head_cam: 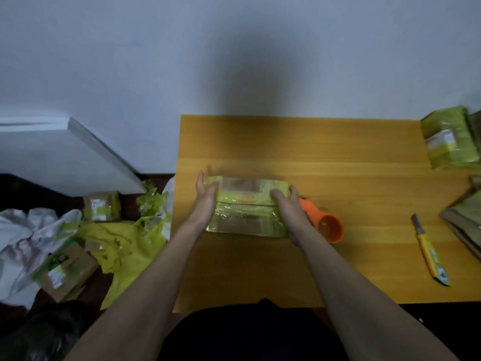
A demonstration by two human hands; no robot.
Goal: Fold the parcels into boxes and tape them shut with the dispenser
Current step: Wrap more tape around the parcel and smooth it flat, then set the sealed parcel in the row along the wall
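Observation:
A cardboard box [247, 207] wrapped in yellow-green tape stands on the wooden table [338, 152] in front of me. My left hand [205, 194] presses flat against its left end, fingers straight. On the box's right end my right hand [289, 204] holds the edge, thumb on top and fingers curled round the side. The orange tape dispenser [326, 225] lies on the table just right of my right hand, partly hidden behind it.
A yellow utility knife [429, 254] lies at the right. Taped boxes [450, 142] stand at the far right corner, flat cardboard [463, 225] below them. On the floor at the left lie yellow tape scraps [125, 238], plastic bags [23, 230] and small boxes [101, 205].

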